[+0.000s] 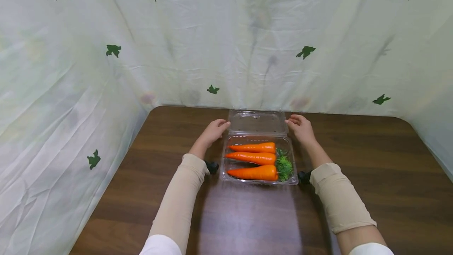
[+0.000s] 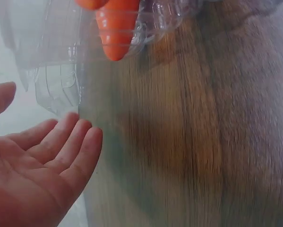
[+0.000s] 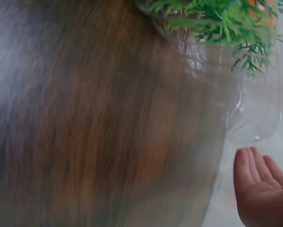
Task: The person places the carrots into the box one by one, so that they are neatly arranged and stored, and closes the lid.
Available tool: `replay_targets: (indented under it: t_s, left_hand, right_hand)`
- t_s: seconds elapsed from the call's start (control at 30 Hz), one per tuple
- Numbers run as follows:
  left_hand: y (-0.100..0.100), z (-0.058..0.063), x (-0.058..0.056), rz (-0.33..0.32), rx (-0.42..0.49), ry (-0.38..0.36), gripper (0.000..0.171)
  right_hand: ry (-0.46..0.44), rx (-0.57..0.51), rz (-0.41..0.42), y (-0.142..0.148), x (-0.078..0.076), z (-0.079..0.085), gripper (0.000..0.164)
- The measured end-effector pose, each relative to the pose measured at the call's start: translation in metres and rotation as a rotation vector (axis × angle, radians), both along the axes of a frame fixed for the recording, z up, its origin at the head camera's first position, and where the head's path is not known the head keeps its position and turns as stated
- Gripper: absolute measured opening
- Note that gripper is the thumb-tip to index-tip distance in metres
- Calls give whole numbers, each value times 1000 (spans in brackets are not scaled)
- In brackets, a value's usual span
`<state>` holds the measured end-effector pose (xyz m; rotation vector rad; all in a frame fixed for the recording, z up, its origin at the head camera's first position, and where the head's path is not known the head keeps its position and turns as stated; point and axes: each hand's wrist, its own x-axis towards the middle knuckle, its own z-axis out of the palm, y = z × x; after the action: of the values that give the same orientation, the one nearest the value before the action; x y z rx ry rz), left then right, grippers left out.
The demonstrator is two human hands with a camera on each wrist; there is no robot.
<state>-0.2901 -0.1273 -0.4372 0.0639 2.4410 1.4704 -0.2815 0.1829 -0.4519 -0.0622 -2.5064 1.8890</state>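
A clear plastic clamshell box [image 1: 223, 176] lies on the table with its clear lid [image 1: 257, 124] folded back toward the curtain. Three orange carrots [image 1: 254, 158] lie side by side in the box, their leafy green tops [image 1: 284, 167] at the right end. My left hand [image 1: 214, 130] is at the lid's left edge, palm turned inward and fingers fairly straight in the left wrist view. At the opposite edge my right hand [image 1: 301, 130] has its fingers extended too. Whether either hand's fingertips touch the lid, I cannot tell.
The brown wooden table [image 1: 148, 192] extends to both sides and toward me. A pale curtain [image 1: 198, 50] with green leaf prints hangs along its far edge and left side. Black wrist-worn devices [image 1: 212, 167] sit close to the box's sides.
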Motion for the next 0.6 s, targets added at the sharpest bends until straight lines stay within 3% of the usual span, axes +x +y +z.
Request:
replay_targets:
  t_s: [0.2,0.37,0.5,0.6]
  left_hand:
    - [5,-4,-5,41,51,-24,37]
    - [8,-2,-5,51,123,-28,36]
    - [8,-1,-5,65,191,-11,36]
    - [9,1,-5,79,214,34,34]
  right_hand:
    - [-74,-35,35,-5,-2,-7,55]
    - [-166,-54,-2,-10,4,6,47]
    - [-179,-118,-23,-7,4,7,46]
    - [-141,-145,-40,-4,1,3,44]
